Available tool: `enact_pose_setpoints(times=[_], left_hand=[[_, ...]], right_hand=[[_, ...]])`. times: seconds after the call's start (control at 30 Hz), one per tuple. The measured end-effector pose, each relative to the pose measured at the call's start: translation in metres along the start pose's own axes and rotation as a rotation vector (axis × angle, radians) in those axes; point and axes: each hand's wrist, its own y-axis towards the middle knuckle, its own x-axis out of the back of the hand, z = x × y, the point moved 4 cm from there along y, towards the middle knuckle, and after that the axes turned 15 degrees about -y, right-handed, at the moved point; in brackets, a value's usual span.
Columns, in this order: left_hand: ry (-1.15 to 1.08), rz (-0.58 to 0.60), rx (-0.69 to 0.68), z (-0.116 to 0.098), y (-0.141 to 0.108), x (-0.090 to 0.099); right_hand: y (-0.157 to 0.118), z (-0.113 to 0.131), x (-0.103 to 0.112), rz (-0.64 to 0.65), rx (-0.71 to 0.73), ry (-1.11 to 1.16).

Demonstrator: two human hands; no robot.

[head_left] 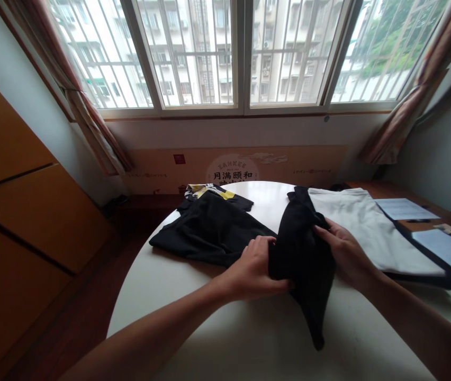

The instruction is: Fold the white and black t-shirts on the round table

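tan wall panel under the window: round cream badge reads 月满颐和 in big dark characters. small curved latin above it, maybe "yankee", not sure. second chinese line is cut off behind the table edge. red seal and side lines of print too small to read. sheets of paper at right: nothing legible.

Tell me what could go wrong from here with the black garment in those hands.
Two risks seem most likely. The black garment is bunched between the left hand and right hand, with its lower end hanging loose, so it could slip or fall unevenly. Moving it to the right could also catch the white garment beside it, perhaps dragging that against the pale blue papers.
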Motion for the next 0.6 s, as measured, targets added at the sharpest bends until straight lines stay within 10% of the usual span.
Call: enact_pose_setpoints(times=[0.2,0.6], left_hand=[[-0.099,-0.315,0.023,0.005,0.015,0.036],[0.295,-0.516,0.038,0.013,0.023,0.105]], right_hand=[[0.005,0.006,0.016,-0.024,-0.044,0.003],[0.009,0.021,0.055,-0.060,-0.123,-0.101]])
